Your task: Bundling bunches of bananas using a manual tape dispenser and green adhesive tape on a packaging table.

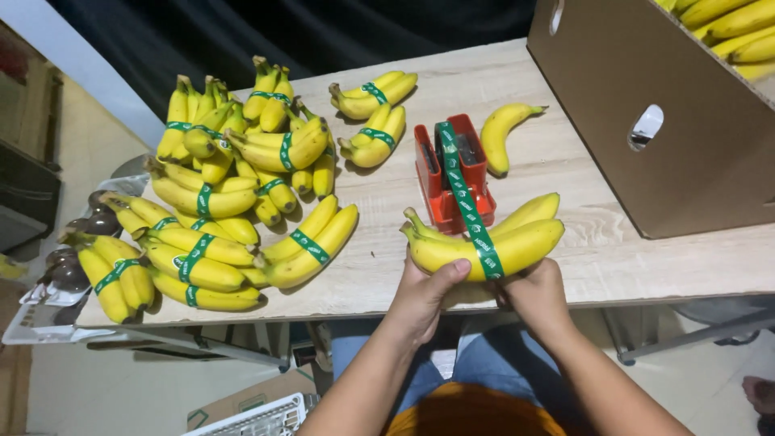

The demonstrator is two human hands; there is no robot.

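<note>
Near edge of the pale wood-grain surface [565, 266]: left hand [426, 292] wraps the stem end of a small bunch of ripe yellow bananas [484, 241], thumb on top. Right hand [536, 292] pinches green printed tape [467, 202] beneath the bunch. Tape runs taut from the red plastic tape dispenser [452, 173] over the fruit. Best kept tight and square across the middle, bunch steady. Bananas are smooth and unbruised. Banded bunches [234, 202] lie piled left; brown cardboard box [670, 121] right.

Both hands [476, 295] around taped banana bunch [484, 242]
</note>
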